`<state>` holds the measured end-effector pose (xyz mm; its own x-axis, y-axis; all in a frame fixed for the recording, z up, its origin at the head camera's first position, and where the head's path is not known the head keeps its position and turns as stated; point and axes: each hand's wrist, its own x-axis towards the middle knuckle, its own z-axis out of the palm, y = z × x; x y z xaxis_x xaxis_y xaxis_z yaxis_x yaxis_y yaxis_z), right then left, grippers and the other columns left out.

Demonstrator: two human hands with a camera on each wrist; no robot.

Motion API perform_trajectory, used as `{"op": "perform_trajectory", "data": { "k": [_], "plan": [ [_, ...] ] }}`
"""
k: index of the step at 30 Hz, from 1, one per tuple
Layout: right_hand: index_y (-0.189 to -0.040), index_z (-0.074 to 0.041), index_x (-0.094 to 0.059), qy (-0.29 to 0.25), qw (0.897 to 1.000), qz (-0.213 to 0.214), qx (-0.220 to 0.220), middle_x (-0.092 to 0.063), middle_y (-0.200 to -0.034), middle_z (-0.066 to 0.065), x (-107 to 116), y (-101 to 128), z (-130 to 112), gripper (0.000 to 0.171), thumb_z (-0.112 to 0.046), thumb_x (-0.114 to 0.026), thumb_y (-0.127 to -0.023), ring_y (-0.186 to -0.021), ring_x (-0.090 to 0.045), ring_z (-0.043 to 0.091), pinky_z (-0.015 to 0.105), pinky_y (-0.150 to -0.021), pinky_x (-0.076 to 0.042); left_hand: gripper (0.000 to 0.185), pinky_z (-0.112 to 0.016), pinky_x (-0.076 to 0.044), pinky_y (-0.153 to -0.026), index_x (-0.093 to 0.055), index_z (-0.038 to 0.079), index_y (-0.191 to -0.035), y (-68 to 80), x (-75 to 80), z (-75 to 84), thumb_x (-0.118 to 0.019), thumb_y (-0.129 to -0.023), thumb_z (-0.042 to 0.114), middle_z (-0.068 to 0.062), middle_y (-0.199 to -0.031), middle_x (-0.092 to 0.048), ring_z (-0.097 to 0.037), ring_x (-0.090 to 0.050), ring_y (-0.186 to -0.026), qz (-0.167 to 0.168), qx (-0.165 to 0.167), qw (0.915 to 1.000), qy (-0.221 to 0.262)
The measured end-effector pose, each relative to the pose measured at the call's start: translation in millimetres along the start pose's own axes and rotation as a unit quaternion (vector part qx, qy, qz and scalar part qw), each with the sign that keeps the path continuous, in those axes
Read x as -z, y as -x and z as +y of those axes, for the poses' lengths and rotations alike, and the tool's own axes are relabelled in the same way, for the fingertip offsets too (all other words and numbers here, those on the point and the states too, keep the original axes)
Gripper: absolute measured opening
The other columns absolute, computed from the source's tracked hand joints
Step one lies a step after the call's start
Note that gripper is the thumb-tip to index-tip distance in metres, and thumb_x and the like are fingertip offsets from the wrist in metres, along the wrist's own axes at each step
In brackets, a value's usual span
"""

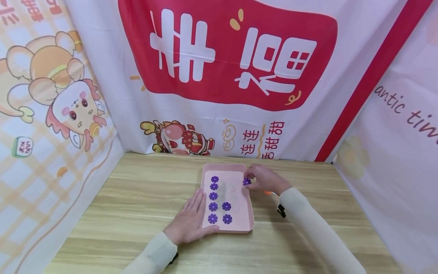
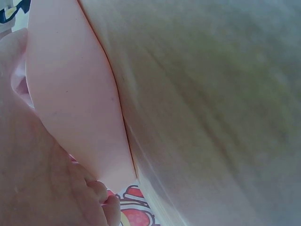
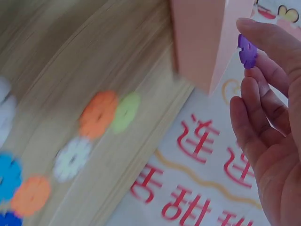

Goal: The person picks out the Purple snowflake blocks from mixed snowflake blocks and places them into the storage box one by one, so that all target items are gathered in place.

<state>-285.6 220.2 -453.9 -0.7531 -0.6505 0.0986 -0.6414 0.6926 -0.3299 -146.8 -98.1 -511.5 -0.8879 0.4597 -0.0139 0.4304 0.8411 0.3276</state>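
Note:
A shallow pink tray (image 1: 237, 198) lies on the table, with several purple snowflake discs (image 1: 213, 196) inside it. They form a longer column on the left and two discs beside its near end. My left hand (image 1: 188, 224) rests along the tray's left side, fingers fairly straight, thumb at the near rim. Over the tray's far right edge, my right hand (image 1: 265, 179) pinches another purple snowflake disc (image 3: 247, 51) between thumb and forefinger. In the right wrist view this disc is tilted nearly edge-on, with the other fingers loosely bent below.
Right of the tray, loose discs lie on the wooden table (image 1: 154, 190), among them an orange disc (image 3: 98, 115), a light green disc (image 3: 126, 113), a white disc (image 3: 73, 159) and a blue disc (image 3: 8, 176). Printed cloth (image 1: 226, 57) hangs behind and at both sides.

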Motion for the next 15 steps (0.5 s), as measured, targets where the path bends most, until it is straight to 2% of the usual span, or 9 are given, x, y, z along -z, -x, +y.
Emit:
{"op": "perform_trajectory", "data": {
  "k": [8,11,15],
  "plan": [
    [-0.106,-0.01,-0.08,-0.036,0.998,-0.055,-0.007,-0.075,-0.1,0.001,-21,-29,-25,0.025,-0.02,-0.09,-0.085,-0.094,-0.068,0.016,0.033,-0.089,-0.061,0.115,-0.058,-0.018,-0.134,-0.015,-0.006,-0.166,0.8,2.0,1.2,-0.055,-0.096,0.076,-0.025,-0.176,-0.007,-0.042,-0.009,-0.165,0.001,-0.001,1.0,0.002],
    [-0.105,-0.012,-0.08,-0.049,0.995,-0.081,-0.026,-0.074,-0.1,0.0,-29,-38,-33,0.024,-0.02,-0.09,-0.085,-0.093,-0.066,0.014,0.029,-0.089,-0.059,0.115,-0.058,-0.018,-0.134,-0.016,-0.005,-0.166,0.8,2.9,1.8,-0.055,-0.095,0.077,-0.025,-0.176,-0.007,-0.041,-0.009,-0.165,0.0,0.001,1.0,0.003],
    [-0.106,-0.011,-0.081,-0.051,0.993,-0.103,-0.028,-0.078,-0.1,0.002,-39,-46,-42,0.023,-0.019,-0.089,-0.086,-0.092,-0.071,0.014,0.025,-0.088,-0.061,0.115,-0.057,-0.018,-0.134,-0.016,-0.005,-0.166,0.8,2.2,1.9,-0.055,-0.095,0.077,-0.025,-0.176,-0.007,-0.041,-0.008,-0.166,-0.001,0.003,1.0,0.003]
  ]
}}
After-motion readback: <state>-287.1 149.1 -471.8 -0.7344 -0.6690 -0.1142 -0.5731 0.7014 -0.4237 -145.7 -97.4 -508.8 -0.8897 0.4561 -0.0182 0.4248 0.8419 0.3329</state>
